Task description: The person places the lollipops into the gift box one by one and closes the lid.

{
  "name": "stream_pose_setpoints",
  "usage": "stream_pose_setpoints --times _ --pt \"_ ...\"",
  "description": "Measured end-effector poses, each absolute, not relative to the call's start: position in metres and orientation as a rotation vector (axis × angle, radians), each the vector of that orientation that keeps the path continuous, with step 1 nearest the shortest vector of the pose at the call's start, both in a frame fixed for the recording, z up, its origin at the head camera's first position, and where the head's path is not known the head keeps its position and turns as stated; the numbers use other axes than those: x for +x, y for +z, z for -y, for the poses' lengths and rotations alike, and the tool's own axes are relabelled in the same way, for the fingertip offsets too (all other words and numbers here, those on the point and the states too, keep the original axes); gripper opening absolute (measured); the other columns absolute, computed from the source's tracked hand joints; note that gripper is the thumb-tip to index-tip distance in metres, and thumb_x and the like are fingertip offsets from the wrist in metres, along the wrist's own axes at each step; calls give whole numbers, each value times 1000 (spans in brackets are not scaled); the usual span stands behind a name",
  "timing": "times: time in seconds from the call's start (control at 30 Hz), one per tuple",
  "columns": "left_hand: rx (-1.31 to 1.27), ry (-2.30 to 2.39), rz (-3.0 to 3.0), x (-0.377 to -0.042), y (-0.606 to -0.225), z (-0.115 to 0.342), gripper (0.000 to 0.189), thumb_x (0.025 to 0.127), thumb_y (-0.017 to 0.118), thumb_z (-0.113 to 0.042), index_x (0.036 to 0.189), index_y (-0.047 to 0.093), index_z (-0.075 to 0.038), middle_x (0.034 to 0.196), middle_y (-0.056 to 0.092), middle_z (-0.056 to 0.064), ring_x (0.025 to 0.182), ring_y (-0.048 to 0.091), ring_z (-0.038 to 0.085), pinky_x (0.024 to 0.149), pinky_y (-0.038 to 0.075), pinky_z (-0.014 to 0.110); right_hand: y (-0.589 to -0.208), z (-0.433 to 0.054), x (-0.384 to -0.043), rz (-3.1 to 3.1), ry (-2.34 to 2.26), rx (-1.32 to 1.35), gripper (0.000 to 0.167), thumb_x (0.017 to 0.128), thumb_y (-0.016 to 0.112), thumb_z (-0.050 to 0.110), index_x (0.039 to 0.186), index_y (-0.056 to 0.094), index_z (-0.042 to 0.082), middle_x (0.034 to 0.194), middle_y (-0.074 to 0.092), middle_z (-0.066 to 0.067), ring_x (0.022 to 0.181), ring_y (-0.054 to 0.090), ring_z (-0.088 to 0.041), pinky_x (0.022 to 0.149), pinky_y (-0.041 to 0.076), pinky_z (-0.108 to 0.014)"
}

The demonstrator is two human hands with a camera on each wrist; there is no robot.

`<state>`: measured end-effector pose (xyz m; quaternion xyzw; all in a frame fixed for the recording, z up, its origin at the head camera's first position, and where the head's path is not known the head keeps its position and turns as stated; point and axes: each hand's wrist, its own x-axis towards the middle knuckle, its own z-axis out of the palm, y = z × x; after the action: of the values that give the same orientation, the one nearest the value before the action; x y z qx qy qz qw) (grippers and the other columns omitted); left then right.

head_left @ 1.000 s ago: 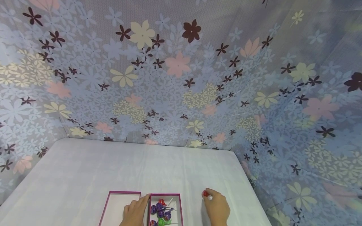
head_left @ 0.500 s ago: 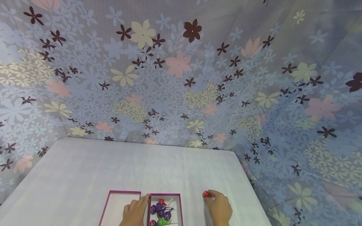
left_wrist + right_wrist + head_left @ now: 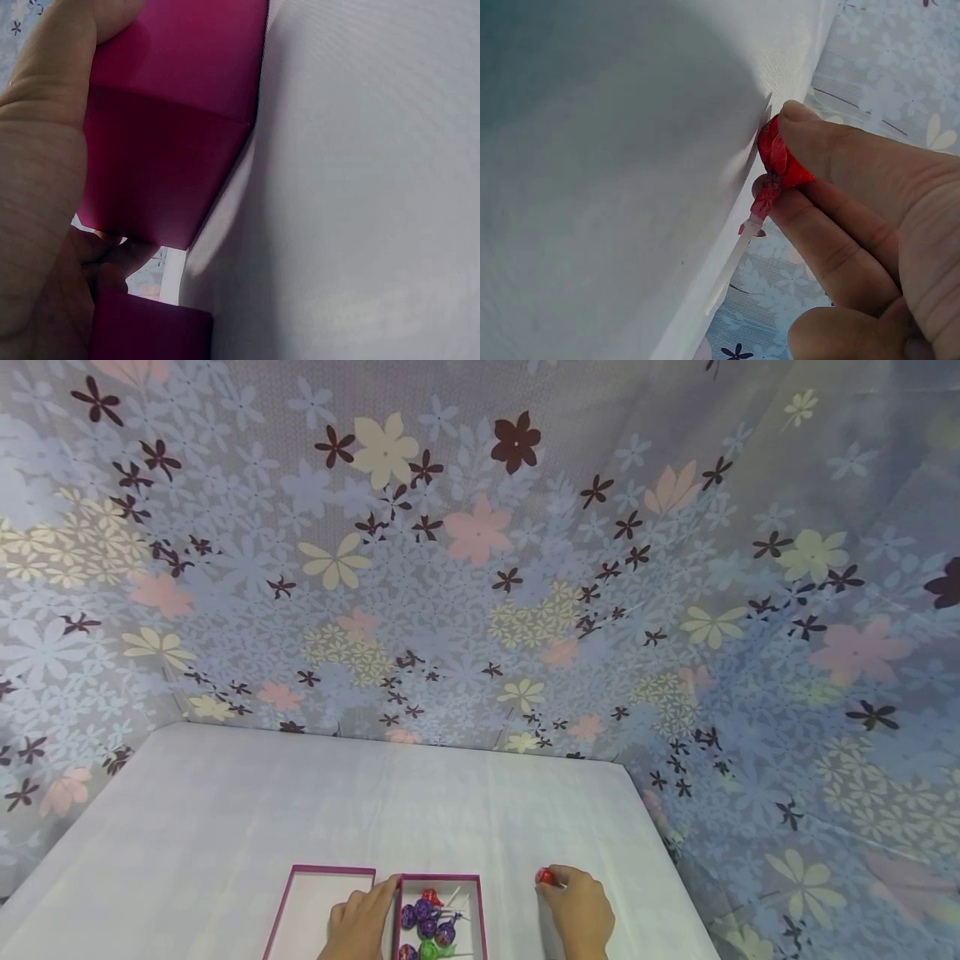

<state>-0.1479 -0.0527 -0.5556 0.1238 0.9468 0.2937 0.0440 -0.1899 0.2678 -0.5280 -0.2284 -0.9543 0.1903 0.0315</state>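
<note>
In the head view, my right hand [image 3: 581, 910] pinches a red-wrapped lollipop [image 3: 545, 877] low over the white table, right of the box. The right wrist view shows thumb and fingers on its red wrapper [image 3: 778, 154], the white stick [image 3: 733, 262] pointing away below. My left hand [image 3: 360, 920] lies along the left side of a magenta-edged box [image 3: 480, 906], fingertips at its far left corner. In the left wrist view the thumb lies against the magenta box [image 3: 180, 60], other fingers partly hidden behind it. Purple lollipops [image 3: 427, 928], a green one [image 3: 429, 950] and a red one [image 3: 431, 897] lie inside.
A second magenta-edged tray, white inside [image 3: 311, 902], lies left of the box, partly under my left hand. The white-covered table [image 3: 300, 802] meets a flowered cloth [image 3: 465, 610] at its back and right edges.
My right hand has shifted slightly right and nearer, and the lollipop in it has turned a little. The left hand stays at the box.
</note>
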Motion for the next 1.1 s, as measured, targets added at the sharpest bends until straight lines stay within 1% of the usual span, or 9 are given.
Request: stream_pose_setpoints --times 0.1,0.23,0.37,0.47,0.57,0.7,0.8,0.93,1.1 --pt "384 901 -2886 -148 -555 53 118 56 88 -62 145 43 2 138 55 15 100 46 28 80 37 50 -527 -266 -191 2947 581 -718 36 75 88 28 108 79 16 105 77 -8 101 69 -38 76 54 -51" --pt "405 914 -2866 -148 -555 51 108 62 90 -47 145 43 3 138 54 16 101 46 31 80 36 52 -528 -266 -192 2947 579 -715 34 77 87 27 107 79 14 103 77 -8 100 69 -38 76 54 -51" --pt "401 909 -2870 -148 -555 51 108 62 90 -48 145 43 3 138 54 16 101 46 30 80 36 51 -529 -267 -192 2938 589 -692 32 77 86 26 106 80 15 101 78 -7 99 70 -37 74 54 -50" --pt "406 910 -2870 -148 -556 51 105 63 91 -42 146 42 2 139 54 16 102 46 31 80 36 51 -530 -268 -192 2927 604 -675 31 77 85 26 106 80 15 99 78 -6 96 71 -36 71 54 -49" --pt "407 911 -2879 -147 -557 51 108 62 90 -47 146 43 2 138 55 15 101 46 29 80 36 49 -530 -268 -192 2918 621 -669 31 78 84 26 106 80 15 99 78 -6 96 71 -36 71 54 -49" --pt "386 906 -2889 -147 -556 52 121 54 88 -64 146 43 1 137 56 14 100 45 26 79 36 48 -530 -267 -192 2914 641 -698 32 78 85 27 107 80 16 102 78 -7 100 69 -38 76 54 -52" --pt "377 914 -2876 -148 -555 53 122 53 89 -64 146 43 1 137 55 15 100 45 27 79 36 48 -529 -263 -191 2887 695 -717 33 77 85 28 107 80 16 104 77 -8 105 68 -41 80 52 -54" --pt "376 927 -2866 -148 -555 53 123 52 89 -64 146 42 1 138 55 15 100 45 27 79 35 48 -527 -254 -186 2823 775 -670 33 76 86 30 106 80 16 105 77 -8 107 67 -42 81 53 -55" --pt "389 944 -2849 -150 -556 53 121 52 92 -55 146 42 2 138 54 17 100 45 28 79 35 49 -526 -240 -182 2783 809 -584 32 75 87 30 104 81 18 99 78 -6 103 69 -39 80 53 -54"
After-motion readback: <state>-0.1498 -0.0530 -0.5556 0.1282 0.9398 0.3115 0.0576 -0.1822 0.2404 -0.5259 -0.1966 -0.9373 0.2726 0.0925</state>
